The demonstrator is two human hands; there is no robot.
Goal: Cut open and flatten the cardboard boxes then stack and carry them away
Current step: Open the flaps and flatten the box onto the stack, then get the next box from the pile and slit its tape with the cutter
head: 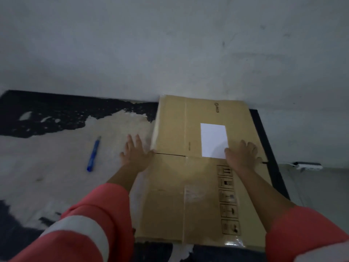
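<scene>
Now the right hand [242, 155] presses flat on the cardboard box [170, 195]. The left hand [135, 155], fingers straight, touches its edge.

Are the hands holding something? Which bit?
Nothing is held. The right hand presses flat on the cardboard box beside its white label; the left hand lies flat at the box's left edge.

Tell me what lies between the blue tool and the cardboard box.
Head view: the left hand lies flat on the floor beside the box; from it to the blue tool, bare floor.
</scene>
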